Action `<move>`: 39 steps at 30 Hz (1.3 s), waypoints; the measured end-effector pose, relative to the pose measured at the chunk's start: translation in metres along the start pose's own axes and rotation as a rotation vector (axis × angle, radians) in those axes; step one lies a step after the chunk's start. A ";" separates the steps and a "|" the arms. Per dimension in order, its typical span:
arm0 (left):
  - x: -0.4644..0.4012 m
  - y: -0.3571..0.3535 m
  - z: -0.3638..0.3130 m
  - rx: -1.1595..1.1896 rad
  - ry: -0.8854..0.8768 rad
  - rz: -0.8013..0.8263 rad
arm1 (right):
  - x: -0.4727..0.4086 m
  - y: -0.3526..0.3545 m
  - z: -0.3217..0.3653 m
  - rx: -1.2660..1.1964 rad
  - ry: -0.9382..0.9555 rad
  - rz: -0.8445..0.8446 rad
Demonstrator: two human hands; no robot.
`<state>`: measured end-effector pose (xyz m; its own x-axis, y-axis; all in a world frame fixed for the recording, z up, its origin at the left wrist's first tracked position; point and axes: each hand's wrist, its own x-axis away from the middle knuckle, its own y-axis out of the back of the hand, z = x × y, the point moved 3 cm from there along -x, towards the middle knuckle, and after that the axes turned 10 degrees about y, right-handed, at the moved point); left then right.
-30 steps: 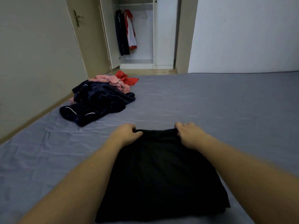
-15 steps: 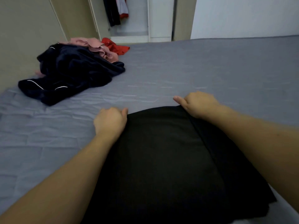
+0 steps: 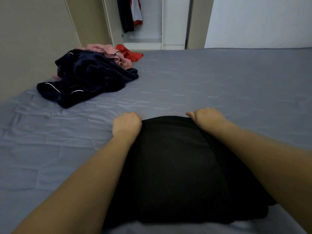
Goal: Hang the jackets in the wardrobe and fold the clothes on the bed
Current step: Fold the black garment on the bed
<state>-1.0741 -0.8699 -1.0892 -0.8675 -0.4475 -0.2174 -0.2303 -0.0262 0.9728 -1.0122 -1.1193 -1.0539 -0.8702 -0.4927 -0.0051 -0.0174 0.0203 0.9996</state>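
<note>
Both hands are gripping the black garment (image 3: pixel 177 166) by its far edge, left hand (image 3: pixel 126 124) and right hand (image 3: pixel 206 118) equally near; it is lying lengthwise toward the person on the bed (image 3: pixel 219 81).

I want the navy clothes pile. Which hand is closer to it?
Left. The left hand grips the black garment nearer the navy pile; the right hand grips farther away.

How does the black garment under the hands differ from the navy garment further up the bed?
The black garment lies spread flat, gripped at its far edge by the left hand and right hand; the navy garment lies crumpled and untouched. The black is plain; the navy has white piping. Both rest on the grey bed.
</note>
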 end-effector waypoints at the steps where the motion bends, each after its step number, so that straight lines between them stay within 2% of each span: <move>1: -0.001 -0.001 -0.001 -0.007 0.012 0.015 | 0.004 0.009 0.004 0.008 -0.003 0.015; 4: -0.002 -0.002 0.000 -0.009 0.049 -0.003 | 0.027 0.025 0.022 0.029 0.037 -0.013; 8: 0.010 0.012 0.003 0.076 0.048 -0.067 | 0.090 -0.013 0.043 -0.154 0.067 0.143; 10: 0.019 0.024 0.001 0.048 -0.068 -0.195 | 0.100 -0.028 0.041 -0.189 0.051 0.087; 12: 0.035 0.041 -0.008 0.114 -0.211 -0.257 | 0.094 -0.034 0.037 -0.230 0.056 0.042; 13: 0.044 0.050 -0.013 0.223 -0.233 -0.201 | 0.091 -0.035 0.034 -0.259 0.060 0.030; 14: 0.056 0.056 -0.017 0.346 -0.204 -0.057 | 0.088 -0.037 0.031 -0.286 0.061 0.018; 16: 0.090 0.053 -0.020 0.503 -0.132 0.394 | 0.085 -0.043 0.026 -0.318 0.056 -0.003; 17: 0.112 0.047 -0.017 0.433 -0.161 0.509 | 0.085 -0.045 0.024 -0.327 0.055 -0.010; 18: 0.134 0.040 -0.011 0.317 -0.212 0.529 | 0.086 -0.044 0.024 -0.331 0.056 -0.019; 20: 0.164 0.034 0.008 0.139 -0.281 0.408 | 0.088 -0.042 0.025 -0.330 0.057 -0.036; 22: 0.171 0.033 0.019 0.049 -0.282 0.330 | 0.091 -0.040 0.026 -0.334 0.034 -0.062; 25: 0.167 0.034 0.017 -0.026 -0.281 0.306 | 0.097 -0.039 0.027 -0.370 -0.056 -0.106; 30: 0.183 0.043 0.014 -0.006 -0.278 0.205 | 0.103 -0.039 0.028 -0.354 -0.189 -0.118; 34: 0.199 0.048 0.000 0.154 -0.299 0.280 | 0.104 -0.038 0.028 -0.345 -0.169 -0.111; 39: 0.212 0.047 0.011 0.085 -0.364 0.363 | 0.119 -0.033 0.029 -0.359 -0.114 -0.150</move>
<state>-1.2734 -0.9560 -1.0904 -0.9918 -0.0743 0.1042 0.0919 0.1522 0.9841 -1.1291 -1.1534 -1.0885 -0.9204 -0.3673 -0.1342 0.0073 -0.3592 0.9332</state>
